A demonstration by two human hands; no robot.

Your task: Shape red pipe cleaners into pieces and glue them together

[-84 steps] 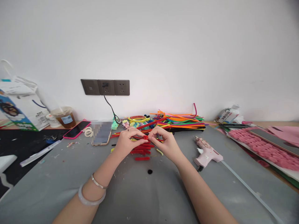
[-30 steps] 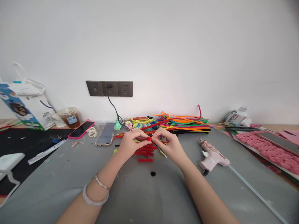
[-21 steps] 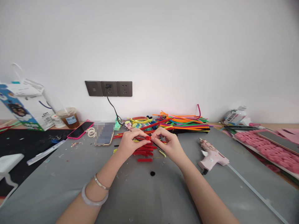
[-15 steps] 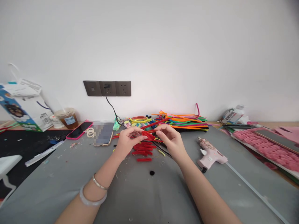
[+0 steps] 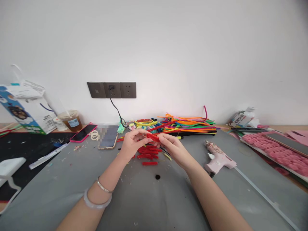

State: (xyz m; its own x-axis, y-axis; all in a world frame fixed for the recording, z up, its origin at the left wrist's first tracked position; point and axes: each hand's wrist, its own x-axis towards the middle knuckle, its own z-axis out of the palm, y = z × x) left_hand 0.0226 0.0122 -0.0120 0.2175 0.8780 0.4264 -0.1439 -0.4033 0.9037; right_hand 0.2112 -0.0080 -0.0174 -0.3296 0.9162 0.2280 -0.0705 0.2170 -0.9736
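Between my two hands is a short, folded piece of red pipe cleaner, held above the grey mat. My left hand pinches its left end between thumb and fingers. At its right end, the thumb and fingertips of my right hand are closed on it. Several more folded red pieces lie in a loose pile just below my hands, with a single one nearest me. A small black disc rests on the mat closer in.
Behind my hands lies a heap of coloured pipe cleaners. A pink glue gun with a long glue stick is at right, near pink fuzzy material. Phones, a drink cup and a carton stand left.
My right hand has come in toward the left, so both hands are closer together. The red piece, an open loop before, now looks pressed flatter between my fingers.
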